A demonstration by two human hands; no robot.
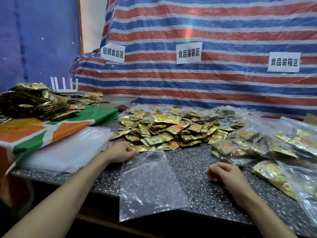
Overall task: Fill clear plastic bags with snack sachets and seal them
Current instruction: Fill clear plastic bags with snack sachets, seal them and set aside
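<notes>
Both forearms [68, 191] are bare along all that shows. The left hand [122, 151] and right hand [223, 172] are bare too. A dark patch [5, 210] at lower left may be clothing.

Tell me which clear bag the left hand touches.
The empty bag, flat at the table edge; the left hand holds its far corner. The full bags on the right lie untouched.

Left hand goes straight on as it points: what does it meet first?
Likely the near edge of the sachet pile, just past the left hand, which pinches the mouth of the empty clear bag.
</notes>
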